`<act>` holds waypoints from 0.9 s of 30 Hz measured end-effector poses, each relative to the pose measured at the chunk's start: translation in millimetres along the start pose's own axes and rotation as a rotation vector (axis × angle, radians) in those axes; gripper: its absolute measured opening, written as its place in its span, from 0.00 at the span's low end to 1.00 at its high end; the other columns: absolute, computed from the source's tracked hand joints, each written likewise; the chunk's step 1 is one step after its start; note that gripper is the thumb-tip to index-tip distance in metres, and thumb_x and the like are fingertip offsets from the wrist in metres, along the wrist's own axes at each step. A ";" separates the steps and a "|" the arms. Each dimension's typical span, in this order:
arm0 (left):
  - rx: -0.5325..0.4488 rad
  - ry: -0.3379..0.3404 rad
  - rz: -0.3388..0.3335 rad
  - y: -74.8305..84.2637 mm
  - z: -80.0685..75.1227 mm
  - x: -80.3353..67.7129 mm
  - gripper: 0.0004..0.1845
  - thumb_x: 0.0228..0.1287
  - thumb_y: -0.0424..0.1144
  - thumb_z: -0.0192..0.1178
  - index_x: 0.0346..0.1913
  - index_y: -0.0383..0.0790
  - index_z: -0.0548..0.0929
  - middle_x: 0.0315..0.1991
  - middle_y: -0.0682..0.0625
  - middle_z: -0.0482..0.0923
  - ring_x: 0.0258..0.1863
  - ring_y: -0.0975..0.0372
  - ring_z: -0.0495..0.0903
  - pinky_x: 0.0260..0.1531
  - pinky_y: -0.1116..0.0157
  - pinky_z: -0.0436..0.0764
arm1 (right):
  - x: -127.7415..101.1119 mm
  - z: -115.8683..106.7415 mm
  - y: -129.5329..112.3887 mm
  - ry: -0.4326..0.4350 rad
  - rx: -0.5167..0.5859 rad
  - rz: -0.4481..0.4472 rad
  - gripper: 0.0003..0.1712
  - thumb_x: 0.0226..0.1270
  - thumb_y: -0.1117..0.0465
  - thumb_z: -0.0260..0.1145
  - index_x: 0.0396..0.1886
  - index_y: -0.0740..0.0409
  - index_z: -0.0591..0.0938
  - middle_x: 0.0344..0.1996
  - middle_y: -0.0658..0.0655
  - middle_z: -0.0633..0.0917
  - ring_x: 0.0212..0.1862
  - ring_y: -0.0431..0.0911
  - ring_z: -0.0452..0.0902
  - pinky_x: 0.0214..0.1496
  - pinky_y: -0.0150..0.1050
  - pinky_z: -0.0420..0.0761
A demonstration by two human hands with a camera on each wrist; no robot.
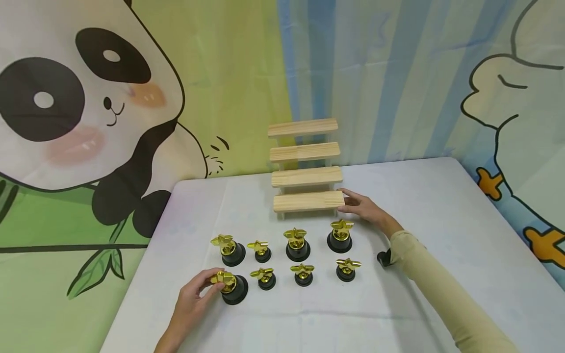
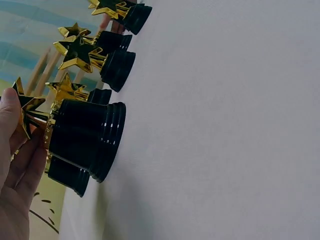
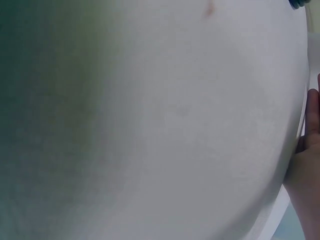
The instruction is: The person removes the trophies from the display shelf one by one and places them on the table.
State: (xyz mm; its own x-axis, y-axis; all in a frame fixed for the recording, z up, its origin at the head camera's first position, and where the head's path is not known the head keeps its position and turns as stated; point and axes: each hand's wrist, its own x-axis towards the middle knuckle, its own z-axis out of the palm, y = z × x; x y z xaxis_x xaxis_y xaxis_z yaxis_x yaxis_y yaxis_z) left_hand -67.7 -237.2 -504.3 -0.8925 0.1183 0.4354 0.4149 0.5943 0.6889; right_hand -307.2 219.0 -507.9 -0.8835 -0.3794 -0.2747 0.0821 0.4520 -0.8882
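My left hand (image 1: 192, 299) pinches the gold star top of a trophy (image 1: 235, 290) at the front left of the group. In the left wrist view its thumb and fingers lie about the star, and the black round base (image 2: 82, 135) points away from the palm. At the back, my right hand (image 1: 366, 210) grips the right end of the lowest step of a wooden display stand (image 1: 306, 201), thumb toward the front edge and fingers toward the back. Only part of this hand (image 3: 310, 150) shows at the edge of the right wrist view.
Several more star trophies, large (image 1: 297, 247) and small (image 1: 303, 275), stand in two rows on the white tabletop (image 1: 335, 323) before the stand. A small black object (image 1: 385, 258) shows by the right sleeve (image 1: 441, 289). Behind hangs a cartoon-printed curtain (image 1: 238, 88).
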 end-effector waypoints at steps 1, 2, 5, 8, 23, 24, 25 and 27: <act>0.007 0.009 0.003 -0.4 1.9 -0.6 0.20 0.52 0.25 0.69 0.50 0.36 0.81 0.44 0.47 0.84 0.45 0.79 0.79 0.45 0.81 0.80 | 0.2 0.3 0.5 0.002 0.000 0.004 0.51 0.61 0.40 0.67 0.78 0.40 0.51 0.73 0.65 0.62 0.75 0.59 0.56 0.76 0.61 0.54; 0.012 0.018 0.009 -0.5 3.6 -1.0 0.20 0.53 0.25 0.69 0.50 0.35 0.81 0.44 0.47 0.84 0.45 0.79 0.79 0.45 0.81 0.79 | 0.1 0.4 0.8 0.003 -0.002 0.002 0.51 0.61 0.39 0.67 0.78 0.40 0.51 0.73 0.65 0.62 0.75 0.59 0.56 0.76 0.61 0.54; 0.034 0.049 0.020 -1.1 7.6 -1.4 0.21 0.52 0.26 0.70 0.51 0.35 0.81 0.43 0.48 0.84 0.44 0.79 0.78 0.47 0.83 0.77 | 0.2 0.9 0.9 0.006 0.006 -0.017 0.51 0.62 0.39 0.67 0.78 0.41 0.51 0.73 0.65 0.62 0.75 0.60 0.56 0.76 0.61 0.54; 0.049 0.076 0.011 -2.1 10.0 -3.1 0.25 0.51 0.26 0.70 0.54 0.35 0.79 0.45 0.47 0.84 0.47 0.80 0.77 0.50 0.85 0.75 | 0.5 1.1 0.0 -0.001 0.017 -0.042 0.50 0.63 0.41 0.66 0.78 0.42 0.51 0.73 0.66 0.63 0.75 0.60 0.57 0.76 0.61 0.55; 0.057 0.133 -0.370 -11.7 -7.4 0.0 0.20 0.77 0.38 0.46 0.68 0.42 0.67 0.60 0.50 0.78 0.57 0.84 0.68 0.53 0.90 0.64 | -7.2 -0.3 3.6 0.031 -0.068 -0.019 0.52 0.63 0.38 0.65 0.78 0.52 0.51 0.74 0.65 0.61 0.75 0.61 0.54 0.76 0.60 0.55; 0.062 0.138 -0.371 -13.1 -8.4 1.1 0.20 0.77 0.38 0.46 0.68 0.42 0.66 0.61 0.50 0.77 0.57 0.84 0.68 0.53 0.89 0.64 | -7.2 -0.4 3.7 0.032 -0.063 -0.014 0.52 0.63 0.38 0.64 0.78 0.52 0.51 0.74 0.64 0.60 0.76 0.61 0.54 0.76 0.60 0.55; 0.064 0.143 -0.368 -14.5 -9.3 2.1 0.20 0.77 0.38 0.46 0.68 0.42 0.66 0.61 0.51 0.77 0.57 0.84 0.68 0.53 0.89 0.64 | -7.8 -0.4 3.2 0.031 -0.058 -0.010 0.52 0.63 0.38 0.65 0.78 0.53 0.52 0.74 0.64 0.60 0.76 0.61 0.53 0.76 0.60 0.54; 0.068 0.155 -0.349 -17.4 -10.9 4.7 0.20 0.77 0.38 0.45 0.68 0.42 0.66 0.62 0.50 0.76 0.58 0.84 0.68 0.54 0.89 0.64 | -8.8 -0.7 2.1 0.033 -0.047 -0.005 0.52 0.63 0.38 0.64 0.77 0.53 0.53 0.75 0.63 0.60 0.76 0.61 0.53 0.76 0.60 0.54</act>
State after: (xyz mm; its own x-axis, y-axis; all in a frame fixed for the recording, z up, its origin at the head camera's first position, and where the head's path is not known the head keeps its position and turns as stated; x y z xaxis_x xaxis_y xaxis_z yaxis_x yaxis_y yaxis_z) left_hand -77.2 -255.7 -508.0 -0.9383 -0.2191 0.2674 0.0734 0.6295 0.7735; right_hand -299.5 223.8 -507.1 -0.8985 -0.3554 -0.2578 0.0569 0.4879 -0.8710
